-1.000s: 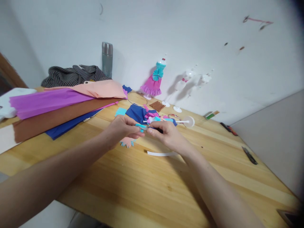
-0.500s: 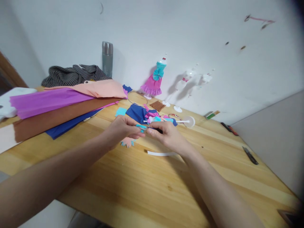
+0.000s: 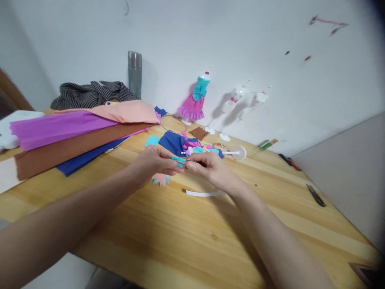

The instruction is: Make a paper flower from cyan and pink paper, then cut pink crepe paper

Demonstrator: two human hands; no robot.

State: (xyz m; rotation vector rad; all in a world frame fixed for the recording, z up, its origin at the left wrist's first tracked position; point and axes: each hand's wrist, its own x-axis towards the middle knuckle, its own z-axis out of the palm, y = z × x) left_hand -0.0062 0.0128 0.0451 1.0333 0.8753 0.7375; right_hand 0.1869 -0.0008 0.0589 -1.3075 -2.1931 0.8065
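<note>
Pinched in the fingertips of my left hand (image 3: 159, 161) is a small folded piece of turquoise crepe paper (image 3: 178, 159). My right hand (image 3: 212, 168) grips dark-handled scissors (image 3: 187, 161), mostly hidden by the fingers, with the metal blades at the turquoise piece. Just below my left hand lies a peach paper flower (image 3: 161, 179) with turquoise tips. Behind my hands, a small mannequin (image 3: 230, 153) dressed in coloured paper lies on its side among blue paper (image 3: 172, 142) and pink scraps. A turquoise square (image 3: 152, 140) rests beyond my left hand.
Crepe paper sheets (image 3: 60, 126) spread over the left of the wooden table (image 3: 180, 233). A dressed mannequin (image 3: 198, 94) and two white ones stand by the wall, near a flask (image 3: 135, 76). A white strip (image 3: 204, 194) lies in front; a cutter knife (image 3: 315, 195) lies right.
Both hands stay together on the turquoise piece and the scissors, almost unmoved. The whole view has shifted very slightly.
</note>
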